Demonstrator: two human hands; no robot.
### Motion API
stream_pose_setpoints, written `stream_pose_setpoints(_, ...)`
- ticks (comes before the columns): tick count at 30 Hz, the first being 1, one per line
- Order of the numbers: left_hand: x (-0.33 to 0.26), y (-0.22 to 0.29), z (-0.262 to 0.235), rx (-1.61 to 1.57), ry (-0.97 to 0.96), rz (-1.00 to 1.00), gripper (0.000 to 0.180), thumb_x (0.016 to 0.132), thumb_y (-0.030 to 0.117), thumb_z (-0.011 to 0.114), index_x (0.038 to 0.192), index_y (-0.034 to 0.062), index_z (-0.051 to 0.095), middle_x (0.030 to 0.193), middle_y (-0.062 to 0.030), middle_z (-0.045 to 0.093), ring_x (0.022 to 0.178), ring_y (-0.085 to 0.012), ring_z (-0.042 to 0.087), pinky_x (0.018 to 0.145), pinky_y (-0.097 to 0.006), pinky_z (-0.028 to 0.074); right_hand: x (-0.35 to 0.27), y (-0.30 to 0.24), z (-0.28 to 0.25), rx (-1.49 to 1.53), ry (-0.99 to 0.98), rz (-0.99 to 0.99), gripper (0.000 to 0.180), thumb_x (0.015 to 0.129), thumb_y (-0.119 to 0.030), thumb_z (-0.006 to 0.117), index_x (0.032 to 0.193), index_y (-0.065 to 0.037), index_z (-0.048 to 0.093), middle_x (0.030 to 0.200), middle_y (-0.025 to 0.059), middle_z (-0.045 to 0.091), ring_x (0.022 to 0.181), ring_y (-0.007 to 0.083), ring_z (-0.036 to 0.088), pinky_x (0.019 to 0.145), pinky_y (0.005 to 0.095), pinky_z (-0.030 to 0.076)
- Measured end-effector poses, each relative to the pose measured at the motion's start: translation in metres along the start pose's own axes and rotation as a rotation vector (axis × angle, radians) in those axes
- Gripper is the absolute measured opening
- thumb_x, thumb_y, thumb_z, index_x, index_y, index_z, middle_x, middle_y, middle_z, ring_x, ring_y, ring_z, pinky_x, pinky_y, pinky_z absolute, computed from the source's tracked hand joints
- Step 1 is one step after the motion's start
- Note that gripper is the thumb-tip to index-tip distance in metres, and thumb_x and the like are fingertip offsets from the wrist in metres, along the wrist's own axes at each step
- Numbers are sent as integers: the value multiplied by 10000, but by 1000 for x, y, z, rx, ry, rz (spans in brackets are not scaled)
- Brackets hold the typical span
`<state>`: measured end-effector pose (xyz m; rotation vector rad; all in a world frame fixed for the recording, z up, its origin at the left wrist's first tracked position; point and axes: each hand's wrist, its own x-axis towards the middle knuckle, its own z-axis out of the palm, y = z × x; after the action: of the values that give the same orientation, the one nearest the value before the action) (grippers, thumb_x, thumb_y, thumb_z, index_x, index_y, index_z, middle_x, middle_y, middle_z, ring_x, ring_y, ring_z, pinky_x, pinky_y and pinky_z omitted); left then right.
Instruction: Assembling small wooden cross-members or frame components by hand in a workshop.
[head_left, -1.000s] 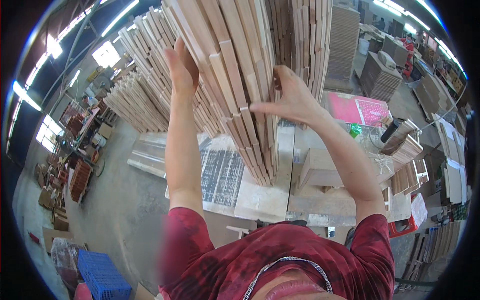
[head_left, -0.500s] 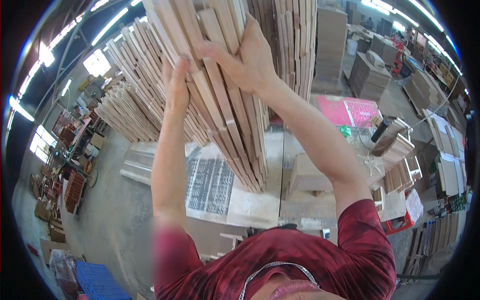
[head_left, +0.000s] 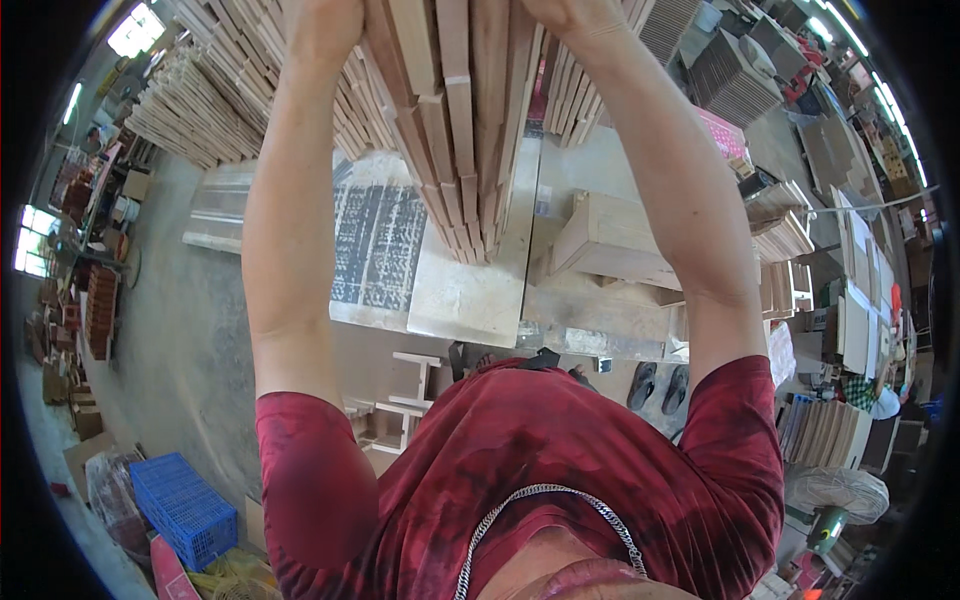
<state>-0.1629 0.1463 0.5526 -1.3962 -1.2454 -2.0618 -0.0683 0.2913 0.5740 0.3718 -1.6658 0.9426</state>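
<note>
A worker in a dark red patterned shirt [head_left: 560, 440] reaches up with both bare arms around a tall stack of pale wooden strips [head_left: 455, 120] at a workshop bench. The left hand [head_left: 325, 25] lies along the stack's left side, and the right hand [head_left: 575, 12] is at its right; the top of the view cuts off the fingers of both, so whether either is closed on the wood cannot be told. The strips stand on end, their foot set back from the front edge of the worktop [head_left: 465, 315], on a pale section just left of a dark seam. With so narrow a foot under so tall a load, the hands are probably placed on opposite sides to keep the pieces upright and together. To the left of the foot lies a dark panel with pale markings [head_left: 375, 235]; right of the seam sits a pale wooden box [head_left: 615, 245]. More strips stand behind in a leaning bundle at left [head_left: 195, 110], its pieces apparently propping one another. Below the worktop's front edge, a pair of dark sandals [head_left: 643, 385] rests on the floor.
</note>
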Motion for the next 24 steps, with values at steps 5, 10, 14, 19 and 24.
stream_pose_setpoints(5,-7,7,7,-10,-48,150,599,1066,411,451,1522,37,346,1448,-118,486,1341,-227,452,1132,-361,341,-3,-29,-3,-43,-31,3,1051,879,-620,671,1440,170,264,1262,310,606,1188,348,615,1026,385,471)
stream_pose_setpoints(10,-32,-13,-47,-198,71,-195,759,1042,556,413,1584,54,241,1590,-160,340,1457,-245,323,1206,-391,221,-13,18,-17,-19,-16,6,1156,754,-594,812,1479,128,273,1390,288,509,1276,364,536,1076,422,436)
stream_pose_setpoints(14,-169,-56,-108,289,365,-714,439,1014,416,556,1183,18,633,1092,-81,692,1079,-211,611,928,-388,478,-26,6,-31,58,-187,69,1103,716,-531,870,1447,107,346,1325,267,567,1233,346,577,1064,420,459)
stream_pose_setpoints(19,-430,-92,-95,62,643,-1584,784,940,573,605,1356,-80,484,1064,-230,651,851,-305,678,728,-450,581,-27,10,-30,135,-269,98,1063,705,-531,879,1429,74,390,1267,245,612,1179,333,616,1023,414,499)
stream_pose_setpoints(24,-525,-116,-36,-123,942,-1845,875,890,665,613,1345,-71,482,1178,-247,635,1088,-319,636,871,-497,553,-45,-4,-22,85,-163,255,939,776,-484,827,1410,87,436,1252,230,623,1178,322,612,1018,402,500)
